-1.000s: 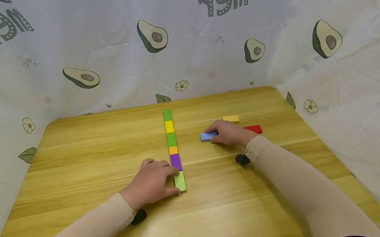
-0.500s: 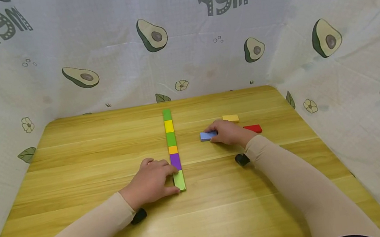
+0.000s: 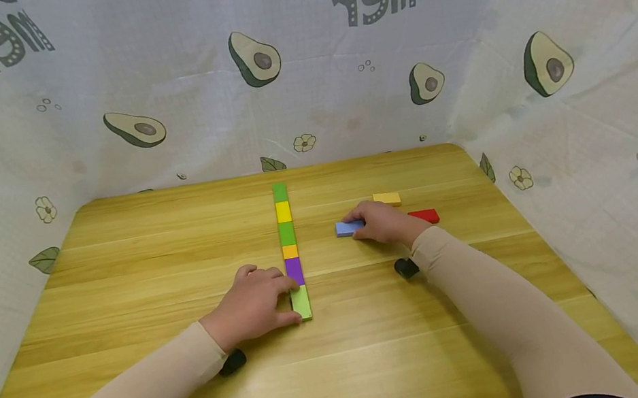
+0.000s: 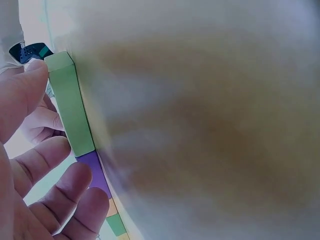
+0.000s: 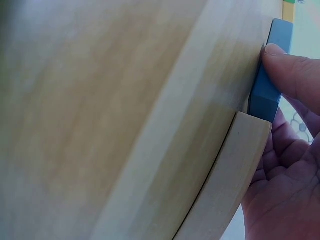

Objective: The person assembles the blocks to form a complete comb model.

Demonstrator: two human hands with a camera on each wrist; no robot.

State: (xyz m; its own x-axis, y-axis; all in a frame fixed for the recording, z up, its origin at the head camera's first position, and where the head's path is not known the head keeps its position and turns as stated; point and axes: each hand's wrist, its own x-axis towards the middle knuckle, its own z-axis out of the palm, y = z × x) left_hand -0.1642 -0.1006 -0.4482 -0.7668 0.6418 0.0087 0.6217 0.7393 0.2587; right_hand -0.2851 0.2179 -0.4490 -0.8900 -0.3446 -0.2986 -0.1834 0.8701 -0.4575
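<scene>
A row of coloured blocks runs away from the person, with a light green block (image 3: pixel 301 303) (image 4: pixel 72 107) nearest and a purple block (image 3: pixel 295 272) (image 4: pixel 93 172) touching its far end. The left hand (image 3: pixel 251 307) (image 4: pixel 37 165) holds the light green block, thumb at the near end and a finger by the far end. The right hand (image 3: pixel 383 222) (image 5: pixel 295 135) pinches a blue block (image 3: pixel 345 229) (image 5: pixel 272 70) lying flat to the right of the row. In the right wrist view a pale block (image 5: pixel 225 175) adjoins the blue one; the head view hides it.
An orange-yellow block (image 3: pixel 387 199) lies beyond the right hand, and a red block (image 3: pixel 424 217) lies right of it. Green, yellow and orange blocks form the far part of the row. A patterned cloth (image 3: pixel 180 54) hangs behind the wooden table (image 3: pixel 175 227).
The light green block and the row appear shifted very slightly away from the person. Both hands keep nearly the same place and hold.
</scene>
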